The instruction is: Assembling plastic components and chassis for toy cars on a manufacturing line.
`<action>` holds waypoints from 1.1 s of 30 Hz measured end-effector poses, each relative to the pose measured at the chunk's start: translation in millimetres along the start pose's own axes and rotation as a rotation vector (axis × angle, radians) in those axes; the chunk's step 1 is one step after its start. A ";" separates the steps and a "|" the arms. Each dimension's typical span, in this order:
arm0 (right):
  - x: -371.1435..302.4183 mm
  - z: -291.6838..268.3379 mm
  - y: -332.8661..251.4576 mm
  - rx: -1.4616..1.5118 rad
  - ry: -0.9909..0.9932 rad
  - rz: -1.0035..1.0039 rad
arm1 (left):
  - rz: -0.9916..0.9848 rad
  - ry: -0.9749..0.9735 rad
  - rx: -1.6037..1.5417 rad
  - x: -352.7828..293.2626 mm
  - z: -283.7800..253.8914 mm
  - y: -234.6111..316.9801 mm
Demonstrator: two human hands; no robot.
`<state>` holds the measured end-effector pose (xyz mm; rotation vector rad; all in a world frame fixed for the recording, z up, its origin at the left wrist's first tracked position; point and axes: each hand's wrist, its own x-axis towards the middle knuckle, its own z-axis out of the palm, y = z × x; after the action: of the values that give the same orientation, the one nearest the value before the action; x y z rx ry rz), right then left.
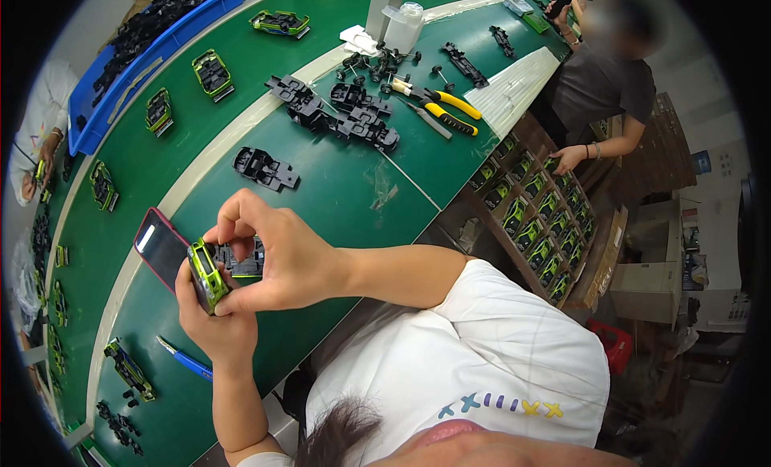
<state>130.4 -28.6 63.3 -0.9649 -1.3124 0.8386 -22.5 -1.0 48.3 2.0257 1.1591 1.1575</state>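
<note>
A green and black toy car body [208, 276] is held above the table between my two hands. My left hand [215, 322] is closed around its lower side. My right hand [281, 254] grips it too, with the thumb at its near end and bent fingers at its far end. Just behind the car, partly covered by my right hand, shows a black plastic car part [246, 265]; whether it lies on the table or is held I cannot tell. A dark phone [161, 246] in a red case lies to the left of the hands. Beyond them rests a loose black car interior [265, 169].
Black interiors [329, 114], wheel axles [369, 65], yellow-handled pliers [450, 110] and tweezers [430, 120] lie farther back. A blue-handled tool [189, 361] is near left. Green cars ride a green belt [189, 126] beside a blue bin [132, 57]. At right, a person reaches into a compartmented tray [514, 246].
</note>
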 end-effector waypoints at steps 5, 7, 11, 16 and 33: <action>0.3 -5.8 -7.1 -0.007 -0.070 -0.013 | 0.022 -0.165 -0.341 -0.5 -1.5 -2.9; 3.9 -2.8 -3.2 -0.017 -0.019 0.048 | 0.027 -0.112 -0.237 -0.9 0.3 -5.8; 1.2 -3.2 -4.1 0.008 -0.037 0.051 | -0.035 -0.277 -0.420 5.1 -7.4 5.3; 3.7 1.4 -4.6 -0.006 -0.014 0.034 | 0.055 0.036 0.024 2.0 1.2 -8.5; 0.2 3.4 8.3 -0.052 0.048 0.027 | 0.088 -0.013 -0.048 5.7 1.3 -6.1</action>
<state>127.3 -24.9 55.8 -1.0400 -1.2882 0.8007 -22.3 6.9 45.4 2.0629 1.0357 1.2015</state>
